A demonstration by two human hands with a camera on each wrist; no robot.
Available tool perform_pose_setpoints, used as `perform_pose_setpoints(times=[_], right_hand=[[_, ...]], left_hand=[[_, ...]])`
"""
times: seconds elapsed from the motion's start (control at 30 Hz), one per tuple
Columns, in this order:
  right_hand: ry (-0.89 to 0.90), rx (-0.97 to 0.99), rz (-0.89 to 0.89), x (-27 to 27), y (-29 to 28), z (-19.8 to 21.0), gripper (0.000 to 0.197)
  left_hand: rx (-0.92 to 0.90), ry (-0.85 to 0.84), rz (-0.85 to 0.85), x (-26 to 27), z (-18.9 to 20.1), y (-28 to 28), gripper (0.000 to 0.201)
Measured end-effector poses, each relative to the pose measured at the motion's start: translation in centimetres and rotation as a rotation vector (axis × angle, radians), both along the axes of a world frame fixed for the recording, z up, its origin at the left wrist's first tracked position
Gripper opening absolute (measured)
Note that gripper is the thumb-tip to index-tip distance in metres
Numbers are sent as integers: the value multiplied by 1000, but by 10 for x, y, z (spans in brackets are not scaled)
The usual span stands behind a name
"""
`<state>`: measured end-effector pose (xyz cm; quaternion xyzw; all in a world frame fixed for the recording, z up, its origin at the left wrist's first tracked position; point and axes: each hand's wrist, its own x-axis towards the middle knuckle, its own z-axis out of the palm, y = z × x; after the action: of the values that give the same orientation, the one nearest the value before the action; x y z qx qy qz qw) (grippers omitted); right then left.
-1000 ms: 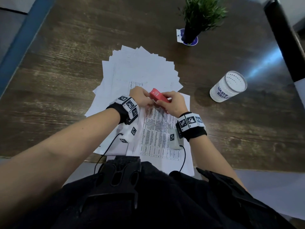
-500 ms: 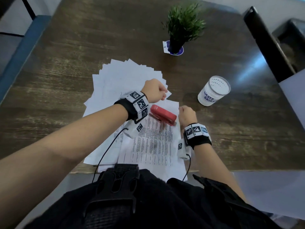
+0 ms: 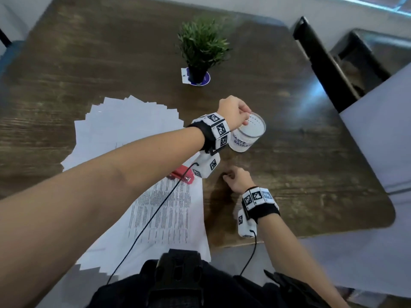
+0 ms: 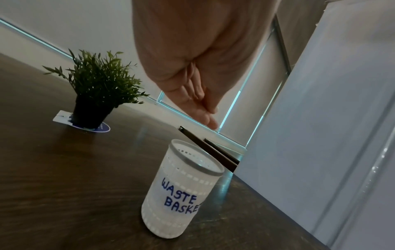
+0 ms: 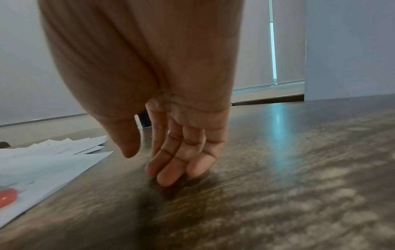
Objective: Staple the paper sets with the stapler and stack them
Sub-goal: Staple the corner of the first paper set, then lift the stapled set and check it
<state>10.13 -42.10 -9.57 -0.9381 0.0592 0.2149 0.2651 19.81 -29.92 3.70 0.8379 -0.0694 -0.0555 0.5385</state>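
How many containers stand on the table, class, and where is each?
2. The waste basket stands right of the papers, beneath the left hand. The plant pot stands at the far side.

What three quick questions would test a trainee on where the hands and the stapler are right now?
1. True or false: the right hand grips the red stapler.
2. The left hand hovers over which thing? A. the potted plant B. the white cup C. the fanned papers
3. Fill in: the right hand's fingertips touch the bare ____.

Key: 1. False; the red stapler lies on the printed sheet, with no hand on it. 2. B. 3. table.
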Motion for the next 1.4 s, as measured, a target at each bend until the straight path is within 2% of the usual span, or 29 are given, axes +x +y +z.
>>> perform_pose_setpoints(times=[0.23, 0.43, 0.5, 0.57, 0.73, 0.83, 1.0, 1.1, 1.2, 1.27, 1.33, 1.4], right_hand=[[-9, 33, 46, -2, -10, 4, 26], [-123, 146, 123, 5, 27, 17, 23], [-173, 183, 190, 6, 50, 20, 28], [-146, 203, 278, 7, 75, 22, 36], [-90, 21, 496, 2, 115, 18, 36], [-159, 9, 434, 1, 112, 13, 34], [-302, -52, 44, 1, 75, 13, 30], [-285, -117, -64, 7, 56, 14, 33], [-258, -258, -34, 10, 53, 16, 37], [-375, -309, -12, 4, 62, 19, 36], [-499, -256, 83, -4, 79, 22, 33], [-446, -140, 243, -11, 97, 22, 36]], left_hand=[[136, -48, -36, 3, -12, -14, 17], [151, -87, 161, -9, -42, 36, 16], [128, -78, 238, -19, -53, 65, 16], [141, -63, 346, -31, -64, 97, 15], [163, 32, 572, -65, -85, 162, 15], [165, 94, 595, -86, -96, 186, 13], [297, 165, 581, -119, -107, 208, 18], [419, 254, 577, -128, -116, 220, 35], [577, 390, 595, -134, -121, 228, 81], [614, 457, 616, -138, -121, 229, 102], [603, 444, 577, -140, -124, 229, 107], [529, 436, 569, -142, -125, 227, 101]])
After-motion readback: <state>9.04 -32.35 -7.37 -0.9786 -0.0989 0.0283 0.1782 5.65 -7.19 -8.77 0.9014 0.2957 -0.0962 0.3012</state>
